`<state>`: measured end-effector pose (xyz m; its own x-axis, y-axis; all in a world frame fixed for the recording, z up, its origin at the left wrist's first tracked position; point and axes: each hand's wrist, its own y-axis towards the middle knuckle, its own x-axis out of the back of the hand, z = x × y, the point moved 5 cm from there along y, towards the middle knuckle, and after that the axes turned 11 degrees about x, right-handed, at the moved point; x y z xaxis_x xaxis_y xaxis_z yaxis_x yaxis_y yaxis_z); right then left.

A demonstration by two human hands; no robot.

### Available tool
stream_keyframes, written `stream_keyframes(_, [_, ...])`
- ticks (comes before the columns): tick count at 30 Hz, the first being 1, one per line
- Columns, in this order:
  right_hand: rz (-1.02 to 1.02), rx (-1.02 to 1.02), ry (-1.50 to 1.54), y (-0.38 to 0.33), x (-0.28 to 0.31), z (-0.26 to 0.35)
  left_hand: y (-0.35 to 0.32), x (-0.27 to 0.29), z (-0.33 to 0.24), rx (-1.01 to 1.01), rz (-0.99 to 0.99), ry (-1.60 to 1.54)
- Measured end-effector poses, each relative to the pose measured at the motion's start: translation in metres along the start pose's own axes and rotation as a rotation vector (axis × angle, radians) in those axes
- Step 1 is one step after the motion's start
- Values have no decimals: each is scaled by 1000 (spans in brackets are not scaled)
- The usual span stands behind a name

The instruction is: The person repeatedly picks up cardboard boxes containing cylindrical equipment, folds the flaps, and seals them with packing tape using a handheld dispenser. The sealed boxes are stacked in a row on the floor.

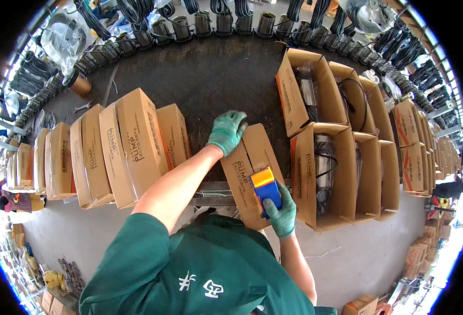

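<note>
A closed cardboard carton (pixel 261 149) lies in front of me at the near edge of the dark table. My left hand (pixel 227 132), in a green glove, rests at the carton's far end with its fingers stretched out across the edge. In my right hand (pixel 282 212), also gloved, is a blue and orange tape dispenser (pixel 271 197). The dispenser sits against the top of the carton near its right side, over the middle seam. My right fingers wrap round it, partly hidden behind its body.
Closed cartons (pixel 131 147) stand in a row at left. At right are open cartons (pixel 341 176), some holding metal cylinder pumps (pixel 323 165) with black cables. Metal cylinders (pixel 224 23) with coiled cables line the table's far edge. A brown tape roll (pixel 77 84) lies far left.
</note>
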<state>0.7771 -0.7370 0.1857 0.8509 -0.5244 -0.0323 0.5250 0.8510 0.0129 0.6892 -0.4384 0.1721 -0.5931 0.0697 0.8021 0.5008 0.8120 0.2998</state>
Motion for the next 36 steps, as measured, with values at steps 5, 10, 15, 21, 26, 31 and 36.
stream_keyframes(5, [-23,-27,62,-3,2,1,-24,11,-16,422,497,-327])
stream_keyframes(10, [-16,-35,36,-2,-2,6,-92,-5,-46,595,1049,-725])
stream_keyframes(15, [10,-75,-13,2,-2,4,-97,-18,-49,662,988,-964])
stream_keyframes(21, [33,-96,-49,15,-9,20,-56,-15,-39,570,993,-775])
stream_keyframes(26, [43,-174,-49,3,4,23,43,-5,46,699,770,-674])
stream_keyframes(31, [41,-303,-98,12,-6,34,42,-33,72,715,783,-358])
stream_keyframes(36, [50,-254,-195,7,-1,24,26,-74,76,678,1174,-339])
